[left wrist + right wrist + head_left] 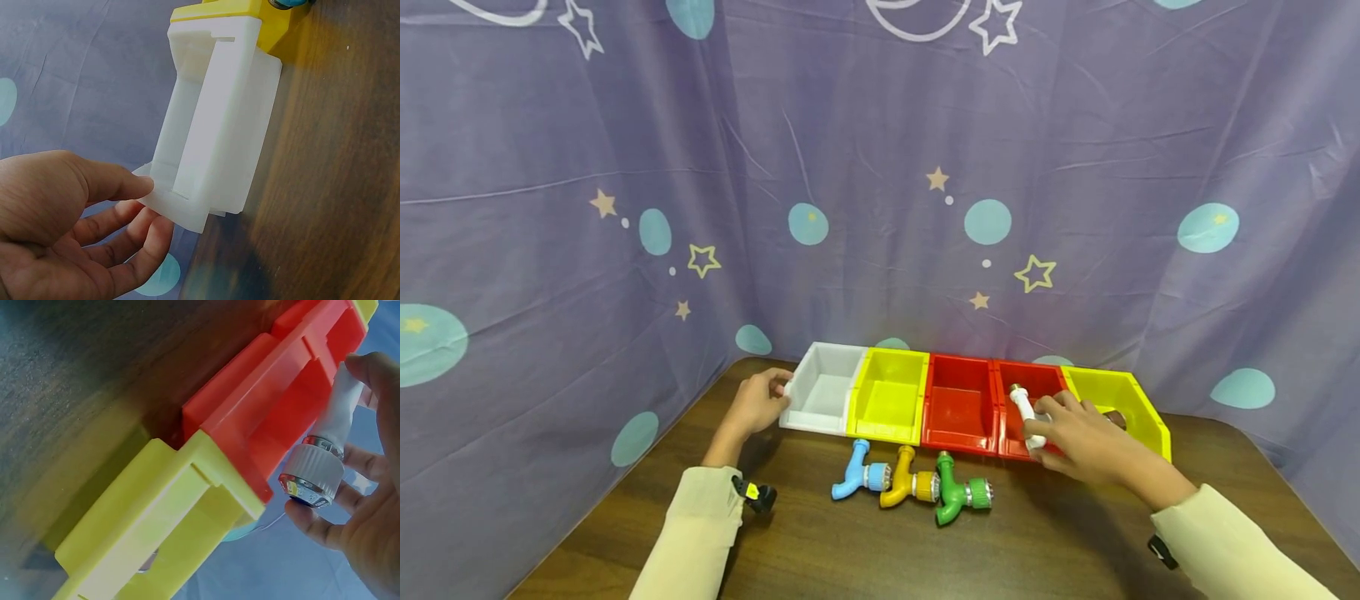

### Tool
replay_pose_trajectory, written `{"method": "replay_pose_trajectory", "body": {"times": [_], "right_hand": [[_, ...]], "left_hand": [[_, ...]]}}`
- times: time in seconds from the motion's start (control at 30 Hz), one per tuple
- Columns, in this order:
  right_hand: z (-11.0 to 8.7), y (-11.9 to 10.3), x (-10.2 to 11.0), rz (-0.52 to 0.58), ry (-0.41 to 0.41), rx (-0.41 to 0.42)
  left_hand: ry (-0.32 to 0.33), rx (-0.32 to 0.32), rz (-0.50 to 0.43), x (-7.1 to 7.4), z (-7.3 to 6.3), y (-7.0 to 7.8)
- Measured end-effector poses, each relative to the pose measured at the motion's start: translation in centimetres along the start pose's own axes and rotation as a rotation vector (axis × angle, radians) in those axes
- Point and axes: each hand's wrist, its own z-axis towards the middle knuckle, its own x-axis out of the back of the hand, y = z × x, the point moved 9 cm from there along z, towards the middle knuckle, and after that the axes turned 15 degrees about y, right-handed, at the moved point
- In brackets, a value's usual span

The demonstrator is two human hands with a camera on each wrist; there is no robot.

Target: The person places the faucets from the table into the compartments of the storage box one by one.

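My left hand [757,406] pinches the side rim of the white bin [244,125] at the left end of the row, thumb on top and fingers beneath. Over the right-hand red bin [1043,377], my right hand [1086,442] grips a white tap [337,415] between thumb and fingers. Its ribbed handle with a silver collar shows in the right wrist view. In front of the row lie a blue tap [854,475], a yellow tap [901,482] and a green tap [951,493].
Between the white and right-hand red bins stand a yellow bin [887,358] and another red bin [961,442]. The far-right yellow bin [1150,425] holds a brown item [1116,419], partly hidden by my hand. A patterned curtain [880,167] hangs behind the wooden table [850,550].
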Motion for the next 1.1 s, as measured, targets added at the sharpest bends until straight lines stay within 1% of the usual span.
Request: {"method": "replay_pose_trajectory", "body": {"times": [0.27,0.4,0.77,1.1], "right_hand": [[0.4,1.6,-1.2,0.031,0.028,-0.05],[0.9,2.1,-1.9,0.033,0.027,-0.073],[1.7,3.5,-4.3,0.062,-0.057,-0.133],[2.1,4.1,-6.0,0.09,-0.113,-0.151]], "left_hand": [[0.002,0.0,-0.005,0.1,0.0,0.0],[-0.001,0.002,-0.005,0.1,-0.1,0.0],[0.0,0.009,-0.003,0.0,0.0,0.0],[-0.007,0.012,-0.014,-0.1,0.1,-0.2]]}}
